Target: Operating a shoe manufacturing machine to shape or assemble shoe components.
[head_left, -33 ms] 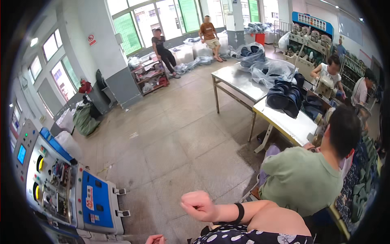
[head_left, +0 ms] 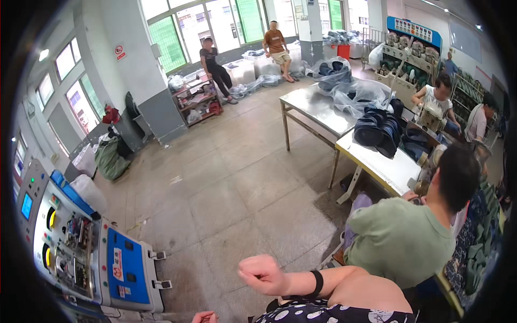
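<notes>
My right hand [head_left: 264, 274] is held in front of my body at the lower middle, curled into a loose fist, with nothing visible in it. A black band [head_left: 316, 283] circles that wrist, and a dark polka-dot garment [head_left: 328, 313] lies below the forearm. Only part of my left hand [head_left: 205, 317] shows at the bottom edge; its fingers are curled in, and nothing is seen in them. Neither hand touches an object. Nearest on the right sits a co-worker in a green shirt [head_left: 398, 239], at a white table [head_left: 382, 164].
A blue-and-white machine [head_left: 129, 264] stands at lower left. Dark shoe parts [head_left: 377, 129] are stacked on the white table, beside a metal table [head_left: 307, 105] bearing plastic bags [head_left: 358, 97]. Two people rest by the windows; others work at right. A green sack [head_left: 112, 159] leans left.
</notes>
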`<state>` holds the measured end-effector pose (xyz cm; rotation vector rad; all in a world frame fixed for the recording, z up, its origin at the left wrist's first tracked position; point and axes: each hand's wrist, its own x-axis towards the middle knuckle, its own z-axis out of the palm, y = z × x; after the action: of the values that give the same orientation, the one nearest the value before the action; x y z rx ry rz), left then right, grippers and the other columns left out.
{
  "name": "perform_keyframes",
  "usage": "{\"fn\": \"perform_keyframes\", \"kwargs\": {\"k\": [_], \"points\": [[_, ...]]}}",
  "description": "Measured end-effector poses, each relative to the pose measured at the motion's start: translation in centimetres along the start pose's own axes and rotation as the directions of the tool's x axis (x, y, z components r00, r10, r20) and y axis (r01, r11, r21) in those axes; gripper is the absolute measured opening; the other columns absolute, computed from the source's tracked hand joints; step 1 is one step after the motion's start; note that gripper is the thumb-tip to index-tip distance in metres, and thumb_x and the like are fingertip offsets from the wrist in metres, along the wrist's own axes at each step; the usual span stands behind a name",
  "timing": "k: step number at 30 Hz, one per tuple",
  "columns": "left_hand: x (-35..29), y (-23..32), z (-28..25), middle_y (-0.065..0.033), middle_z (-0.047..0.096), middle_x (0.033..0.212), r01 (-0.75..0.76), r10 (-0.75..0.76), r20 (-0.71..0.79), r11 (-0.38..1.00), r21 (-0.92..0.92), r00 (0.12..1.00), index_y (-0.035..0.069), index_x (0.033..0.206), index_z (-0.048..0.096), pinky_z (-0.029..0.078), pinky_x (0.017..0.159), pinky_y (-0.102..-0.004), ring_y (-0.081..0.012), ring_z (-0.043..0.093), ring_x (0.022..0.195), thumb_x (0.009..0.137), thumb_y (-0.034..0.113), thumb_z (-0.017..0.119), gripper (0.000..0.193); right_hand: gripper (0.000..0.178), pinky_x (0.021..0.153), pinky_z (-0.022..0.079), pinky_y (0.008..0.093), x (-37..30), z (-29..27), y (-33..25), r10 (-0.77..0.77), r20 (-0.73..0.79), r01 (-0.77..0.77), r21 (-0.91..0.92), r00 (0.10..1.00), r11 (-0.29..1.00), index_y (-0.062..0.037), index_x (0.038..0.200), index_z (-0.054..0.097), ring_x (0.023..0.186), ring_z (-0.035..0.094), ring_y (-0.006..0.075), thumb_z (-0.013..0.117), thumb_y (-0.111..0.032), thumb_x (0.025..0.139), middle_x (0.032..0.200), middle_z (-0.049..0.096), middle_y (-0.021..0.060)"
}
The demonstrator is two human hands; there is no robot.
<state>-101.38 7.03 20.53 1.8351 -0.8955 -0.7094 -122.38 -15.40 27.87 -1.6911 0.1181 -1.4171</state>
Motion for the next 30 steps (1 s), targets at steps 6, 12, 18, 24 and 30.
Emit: {"fn": "perform_keyframes", "kwargs": {"k": [6, 12, 18, 24, 30], "points": [[13.2, -0.9, -1.3, -0.0023, 0.067, 0.085, 0.061, -0.061, -0.013, 0.998, 0.018, 0.998, 0.001, 0.100, 0.068, 0.049, 0.073, -0.0231, -0.0086, 0.060, 0.079, 0.090, 0.009, 0.069, 0.013, 0.036, 0.049, 0.026, 0.0382, 6.6, -0.5, 9.8, -0.024, 0.043, 0.025, -0.019, 0.999, 1.000, 0.0006, 0.064, 0.036, 0.049, 0.033, 0.0241, 0.058, -0.002, 0.091, 0.057, 0.031, 0.0093], [33.0, -0.8, -5.2, -0.0054, 0.069, 0.083, -0.046, 0.063, -0.040, 0.947, 0.319, 0.997, 0.002, 0.101, 0.069, 0.051, 0.072, -0.0272, -0.0133, 0.064, 0.078, 0.091, 0.016, 0.070, 0.017, 0.034, 0.048, 0.028, 0.0372, 14.3, -3.4, 20.3, 0.081, -0.075, -0.095, -0.203, 0.994, 0.975, 0.0003, 0.063, 0.040, 0.049, 0.035, 0.0231, 0.058, -0.004, 0.092, 0.057, 0.034, 0.0099], [59.1, 4.3, 0.9, -0.0081, 0.070, 0.084, -0.164, 0.164, 0.008, 0.985, 0.044, 0.986, -0.001, 0.097, 0.067, 0.054, 0.073, -0.0277, -0.0150, 0.067, 0.078, 0.091, 0.014, 0.068, 0.016, 0.034, 0.054, 0.037, 0.0304, 24.2, -9.4, 27.5, 0.285, -0.308, -0.379, -0.307, 0.907, 0.873, -0.0001, 0.066, 0.054, 0.056, 0.047, 0.0174, 0.052, -0.011, 0.098, 0.061, 0.048, 0.0073], [72.6, 13.8, 21.1, -0.0050, 0.069, 0.086, -0.339, 0.361, 0.574, 0.929, -0.151, 0.735, 0.001, 0.094, 0.067, 0.054, 0.073, -0.0269, -0.0129, 0.068, 0.082, 0.087, 0.009, 0.071, 0.011, 0.033, 0.061, 0.040, 0.0258, 27.5, -17.3, 33.3, 0.375, -0.666, -0.669, -0.255, 0.645, 0.699, -0.0002, 0.078, 0.059, 0.066, 0.049, 0.0085, 0.052, -0.023, 0.101, 0.069, 0.053, 0.0010], [79.7, 21.3, 38.4, -0.0093, 0.072, 0.089, -0.526, 0.533, 0.810, 0.775, -0.350, 0.246, 0.002, 0.099, 0.069, 0.054, 0.078, -0.0291, -0.0164, 0.069, 0.084, 0.087, 0.015, 0.072, 0.018, 0.013, 0.059, 0.039, 0.0204, 29.5, -30.4, 41.0, 0.306, -0.782, -0.684, -0.200, 0.543, 0.701, -0.0034, 0.093, 0.059, 0.065, 0.048, 0.0032, 0.060, -0.016, 0.097, 0.070, 0.054, -0.0026]]}}
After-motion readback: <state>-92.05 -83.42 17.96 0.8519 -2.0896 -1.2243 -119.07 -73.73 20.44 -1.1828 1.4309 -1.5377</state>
